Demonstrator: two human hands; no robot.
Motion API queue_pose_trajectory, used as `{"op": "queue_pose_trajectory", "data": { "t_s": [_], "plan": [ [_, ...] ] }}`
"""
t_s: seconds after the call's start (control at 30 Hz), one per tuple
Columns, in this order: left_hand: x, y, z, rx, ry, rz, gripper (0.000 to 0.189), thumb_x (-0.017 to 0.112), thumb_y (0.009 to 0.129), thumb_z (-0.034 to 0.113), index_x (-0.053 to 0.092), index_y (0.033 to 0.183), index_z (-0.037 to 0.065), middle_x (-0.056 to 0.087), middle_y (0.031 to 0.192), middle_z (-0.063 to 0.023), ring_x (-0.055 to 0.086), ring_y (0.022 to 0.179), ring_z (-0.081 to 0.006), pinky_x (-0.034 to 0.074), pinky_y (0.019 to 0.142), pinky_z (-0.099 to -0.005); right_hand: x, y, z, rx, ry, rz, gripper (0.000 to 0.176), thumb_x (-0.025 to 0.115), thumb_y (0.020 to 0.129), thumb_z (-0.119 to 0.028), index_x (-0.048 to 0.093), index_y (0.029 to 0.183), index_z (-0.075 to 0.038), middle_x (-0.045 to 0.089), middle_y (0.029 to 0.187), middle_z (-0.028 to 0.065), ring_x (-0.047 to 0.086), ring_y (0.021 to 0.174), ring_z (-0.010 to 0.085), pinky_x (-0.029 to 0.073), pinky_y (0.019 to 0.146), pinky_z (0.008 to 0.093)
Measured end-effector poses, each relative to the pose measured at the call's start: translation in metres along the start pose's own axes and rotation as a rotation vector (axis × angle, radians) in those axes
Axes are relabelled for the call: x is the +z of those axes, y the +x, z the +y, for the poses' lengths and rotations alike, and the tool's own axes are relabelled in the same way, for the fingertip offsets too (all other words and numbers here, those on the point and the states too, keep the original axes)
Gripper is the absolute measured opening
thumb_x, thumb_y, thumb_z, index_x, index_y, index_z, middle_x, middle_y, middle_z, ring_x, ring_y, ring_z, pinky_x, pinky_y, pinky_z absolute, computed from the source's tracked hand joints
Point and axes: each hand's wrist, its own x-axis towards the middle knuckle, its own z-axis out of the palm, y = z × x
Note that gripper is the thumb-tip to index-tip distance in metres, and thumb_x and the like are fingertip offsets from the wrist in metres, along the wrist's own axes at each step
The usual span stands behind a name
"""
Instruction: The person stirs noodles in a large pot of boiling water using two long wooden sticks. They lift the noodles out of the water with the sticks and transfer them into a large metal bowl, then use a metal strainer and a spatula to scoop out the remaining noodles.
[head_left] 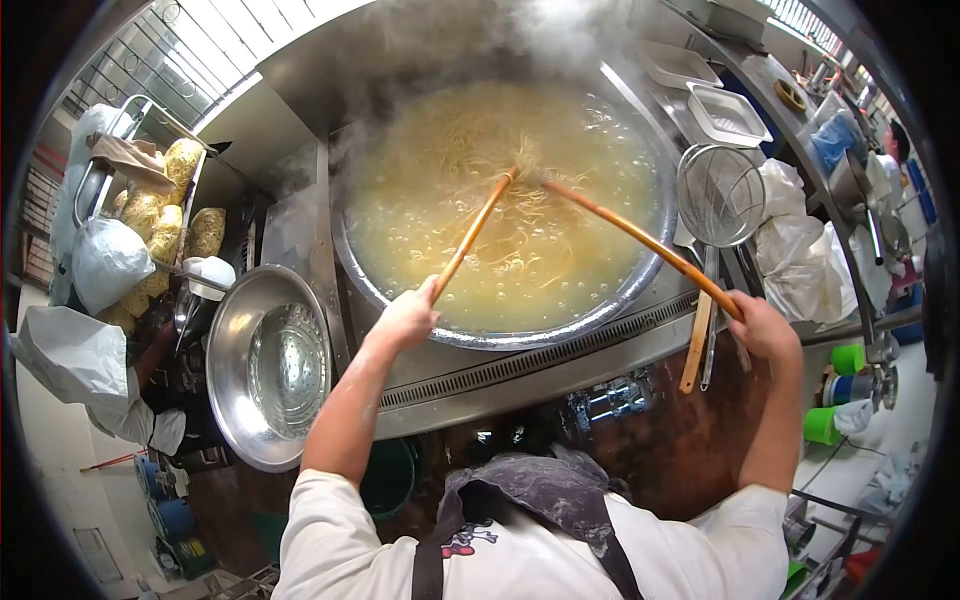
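Note:
A wide wok holds bubbling, cloudy liquid with yellow noodles in it. My left hand is closed around one long wooden stick, over the wok's near left rim. My right hand grips a second long wooden stick beyond the near right rim. The two tips come close together among the noodles near the middle of the liquid. Steam hides part of the far side.
A large metal basin stands left of the stove. Bags of noodles fill a rack at the far left. A wire strainer and a wooden-handled tool lie at the right, near metal trays and white plastic bags.

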Motion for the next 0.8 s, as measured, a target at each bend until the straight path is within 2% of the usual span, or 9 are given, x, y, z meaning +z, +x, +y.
{"op": "queue_pose_trajectory", "data": {
  "t_s": [0.2,0.27,0.33,0.4,0.43,0.47,0.53,0.63,0.8],
  "plan": [
    [0.031,0.024,-0.007,0.195,-0.211,0.030,0.062,0.068,0.089,0.018,0.044,0.146,0.014,0.068,0.094,-0.0218,0.067,0.085,-0.0341,0.052,0.077,-0.0442,0.004,-0.077,-0.020,0.193,-0.102,0.128,0.040,0.065,0.086,-0.008,0.052,0.124,-0.006,0.064,0.090,0.0279,0.062,0.092,0.0469,0.049,0.077,0.0509],
    [-0.010,-0.030,0.005,-0.034,-0.342,-0.175,0.064,0.071,0.088,0.015,0.046,0.147,0.013,0.065,0.096,-0.0127,0.063,0.084,-0.0220,0.052,0.078,-0.0377,0.011,-0.072,-0.021,0.214,-0.097,0.113,0.038,0.065,0.087,-0.009,0.052,0.122,-0.006,0.065,0.091,0.0279,0.062,0.092,0.0480,0.049,0.078,0.0526],
    [0.015,-0.062,-0.069,0.323,-0.370,0.065,0.065,0.070,0.086,0.017,0.046,0.146,0.012,0.065,0.099,-0.0150,0.063,0.087,-0.0239,0.051,0.081,-0.0375,0.023,-0.052,-0.018,0.223,-0.085,0.103,0.036,0.065,0.088,-0.010,0.052,0.121,-0.006,0.066,0.092,0.0279,0.061,0.092,0.0491,0.049,0.079,0.0543],
    [-0.029,-0.147,-0.056,-0.147,-0.469,-0.189,0.067,0.071,0.086,0.015,0.047,0.147,0.013,0.066,0.103,-0.0145,0.064,0.086,-0.0234,0.052,0.080,-0.0369,0.044,-0.020,-0.013,0.091,-0.133,0.120,0.039,0.065,0.088,-0.012,0.052,0.124,-0.006,0.066,0.095,0.0273,0.062,0.093,0.0490,0.050,0.080,0.0533],
    [0.021,-0.158,-0.128,0.393,-0.317,0.196,0.069,0.071,0.085,0.011,0.045,0.149,0.014,0.063,0.089,-0.0086,0.061,0.066,-0.0178,0.052,0.062,-0.0342,0.055,0.002,-0.018,0.067,-0.097,0.095,0.039,0.066,0.088,-0.012,0.052,0.124,-0.006,0.066,0.096,0.0269,0.062,0.094,0.0480,0.051,0.081,0.0522],
    [-0.013,-0.207,-0.092,-0.168,-0.592,-0.105,0.070,0.070,0.085,0.006,0.045,0.150,0.016,0.059,0.078,-0.0024,0.053,0.052,-0.0121,0.046,0.049,-0.0307,0.068,0.027,-0.025,0.044,-0.062,0.069,0.040,0.066,0.088,-0.013,0.053,0.124,-0.006,0.067,0.098,0.0265,0.063,0.096,0.0470,0.051,0.082,0.0510],
    [-0.008,-0.255,-0.098,-0.304,-0.638,-0.092,0.070,0.070,0.087,0.005,0.044,0.151,0.019,0.057,0.075,-0.0008,0.052,0.050,-0.0092,0.045,0.045,-0.0287,0.110,0.079,-0.041,-0.037,0.035,0.079,0.037,0.066,0.088,-0.013,0.055,0.123,-0.005,0.067,0.101,0.0258,0.064,0.098,0.0449,0.051,0.084,0.0495],
    [0.006,-0.278,-0.111,-0.391,-0.581,-0.067,0.070,0.071,0.087,0.008,0.043,0.151,0.020,0.063,0.079,-0.0086,0.062,0.058,-0.0203,0.051,0.055,-0.0358,0.153,0.128,-0.101,-0.059,0.140,0.047,0.034,0.063,0.088,-0.013,0.057,0.120,-0.004,0.068,0.103,0.0253,0.064,0.100,0.0432,0.051,0.085,0.0481],
    [0.038,-0.206,-0.126,-0.174,-0.319,0.111,0.067,0.070,0.087,0.021,0.042,0.148,0.017,0.067,0.100,-0.0289,0.065,0.098,-0.0462,0.050,0.084,-0.0513,0.150,0.124,-0.115,-0.115,0.081,0.056,0.034,0.061,0.089,-0.013,0.058,0.122,-0.005,0.068,0.103,0.0246,0.065,0.099,0.0423,0.052,0.085,0.0474]
  ]
}}
